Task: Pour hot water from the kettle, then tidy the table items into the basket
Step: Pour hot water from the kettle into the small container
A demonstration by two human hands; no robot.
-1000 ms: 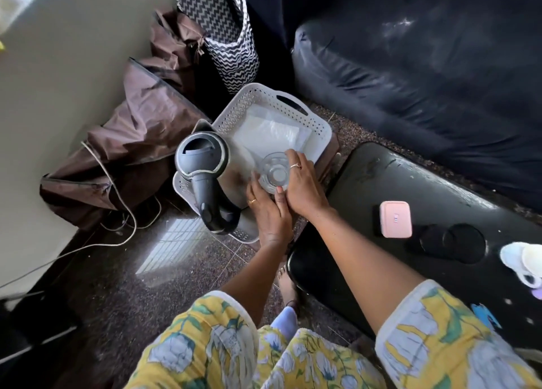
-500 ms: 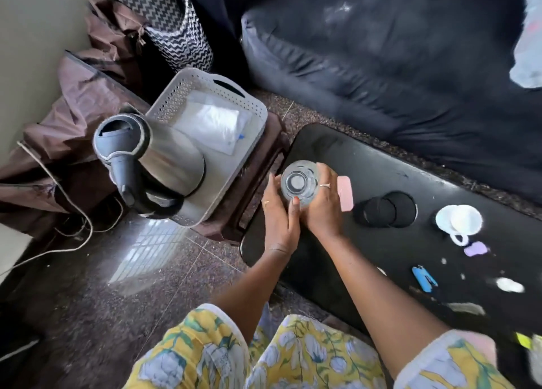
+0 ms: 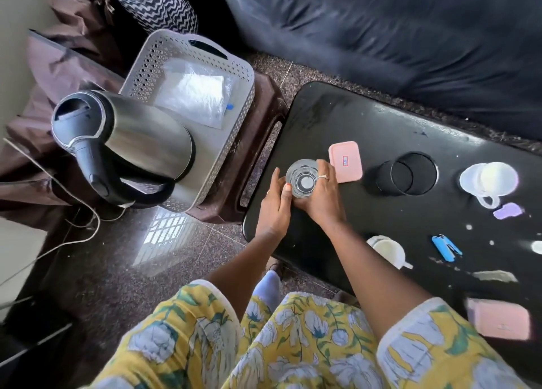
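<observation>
A clear drinking glass (image 3: 302, 177) stands upright at the left end of the black table (image 3: 366, 130), seen from above. My left hand (image 3: 274, 206) and my right hand (image 3: 324, 196) both wrap around its sides. A steel kettle (image 3: 137, 142) with a black handle sits in the near end of the white perforated basket (image 3: 202, 57), left of the table. A folded clear plastic bag (image 3: 195, 95) lies in the basket behind the kettle. Whether the glass holds water I cannot tell.
On the table are a pink lid (image 3: 346, 161), a black cup (image 3: 406, 177), a clear mug (image 3: 488, 183), a white cup (image 3: 387, 249), a blue clip (image 3: 445, 248), a purple piece (image 3: 507, 211) and a pink box (image 3: 498, 318). The basket rests on a brown stool (image 3: 264, 130). A cord (image 3: 58, 201) trails on the floor.
Both hands carried the glass out of the basket, to the right, and onto the left end of the table. The kettle stayed in the basket.
</observation>
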